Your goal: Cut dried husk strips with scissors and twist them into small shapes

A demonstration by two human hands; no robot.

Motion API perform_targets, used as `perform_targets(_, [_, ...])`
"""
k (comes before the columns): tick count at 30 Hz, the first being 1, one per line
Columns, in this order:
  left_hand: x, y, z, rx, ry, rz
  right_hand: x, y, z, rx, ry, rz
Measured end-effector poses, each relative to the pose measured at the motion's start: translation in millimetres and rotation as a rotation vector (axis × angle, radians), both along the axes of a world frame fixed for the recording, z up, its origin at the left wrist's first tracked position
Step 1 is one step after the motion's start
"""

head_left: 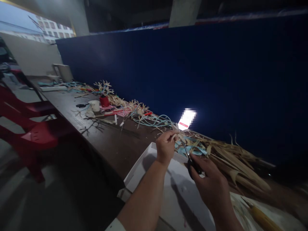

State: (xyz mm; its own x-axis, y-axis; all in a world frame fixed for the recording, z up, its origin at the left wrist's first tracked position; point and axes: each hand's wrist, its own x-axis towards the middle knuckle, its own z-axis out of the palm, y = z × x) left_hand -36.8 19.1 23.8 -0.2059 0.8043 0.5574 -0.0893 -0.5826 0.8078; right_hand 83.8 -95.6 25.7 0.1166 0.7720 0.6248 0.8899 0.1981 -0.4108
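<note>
At a long dark table [106, 141], over a white tray [144, 170], our left hand [165, 148] pinches a dry husk strip [175, 136] near its end while our right hand [211, 186] closes on black-handled scissors [190, 157], blades pointing up at the strip. The strip looks light, thin and brittle, likely to split along its grain, so we judge a fingertip hold close to the cut best. More husks [238, 166] lie piled just beyond, blue strips [154, 121] farther along.

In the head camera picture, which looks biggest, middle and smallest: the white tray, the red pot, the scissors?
1. White tray, nearest the camera.
2. Scissors in the right hand.
3. Red pot, far off, so its rank is unsure.
</note>
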Motion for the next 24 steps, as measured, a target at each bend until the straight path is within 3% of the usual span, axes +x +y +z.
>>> perform_targets(24, [-2.2,-5.1,4.9,-0.023,0.034,-0.059,0.5,0.3,2.5,-0.020,-0.026,-0.079])
